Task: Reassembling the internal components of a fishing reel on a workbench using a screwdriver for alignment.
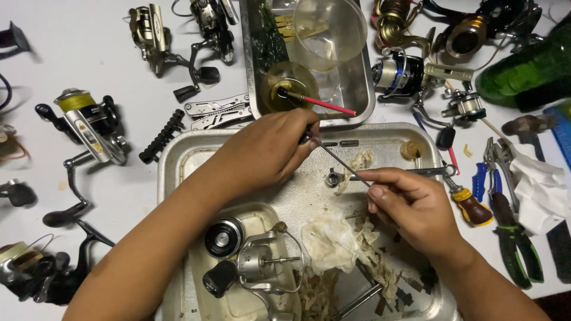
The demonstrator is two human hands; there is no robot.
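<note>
Head view looks down on a white worktop [89, 47] full of fishing reels and tools. In the middle sits a shiny metal tray [178, 154], dull and greasy inside, with soft, crumpled, dirty wipes [330, 241] lying in it. A thin, straight metal rod [339, 159] runs on a slant between both hands, above the tray. The left hand [267, 151] is curled shut around the upper end of the rod. The right hand [410, 205] pinches the lower end between thumb and fingertips, with the other fingers bent in. Just past the rod, a small round metal ring part [333, 177] rests on the tray floor. Near the left arm, a silver reel body [256, 261] and a black round spool [224, 236] lie in a smaller tray. Behind the hands a second tray holds a round glass cup [290, 83] of yellow oil with a red brush [321, 104] in it. Green-handled pliers [514, 238] and a wood-handled screwdriver [470, 205] lie to the right.
</note>
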